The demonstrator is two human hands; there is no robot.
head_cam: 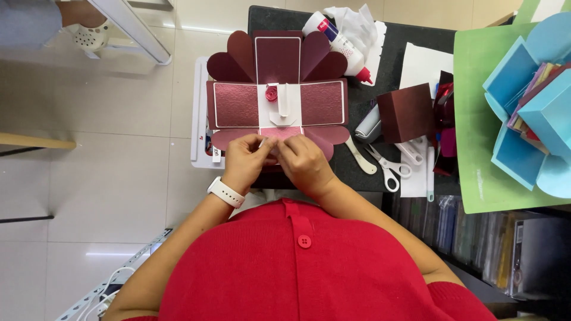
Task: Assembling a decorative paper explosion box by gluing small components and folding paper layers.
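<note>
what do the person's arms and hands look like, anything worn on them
Both forearms are bare. The left hand has a white smartwatch with a white band on its wrist. The right hand shows no watch or ring from this view. A red knit top with red buttons covers the upper arms.

Bright, sharp, soft overhead light
</note>
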